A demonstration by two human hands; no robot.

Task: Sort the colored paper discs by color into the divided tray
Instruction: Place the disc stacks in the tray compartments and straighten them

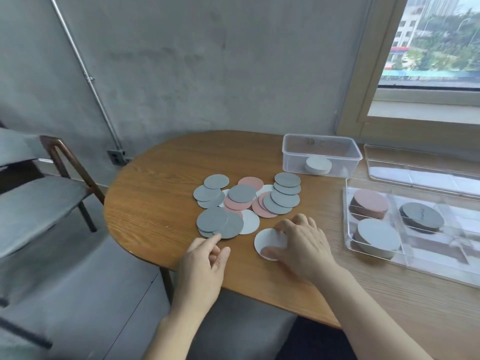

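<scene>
Pinches white disc with right hand, lower centre; tray off at right edge, nearer this hand than relaxed left hand.

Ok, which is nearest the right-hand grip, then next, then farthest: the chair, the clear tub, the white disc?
1. White disc, under the right-hand grip, touching it.
2. Clear tub, behind, at the table's back.
3. Chair, far left, off the table.
</scene>
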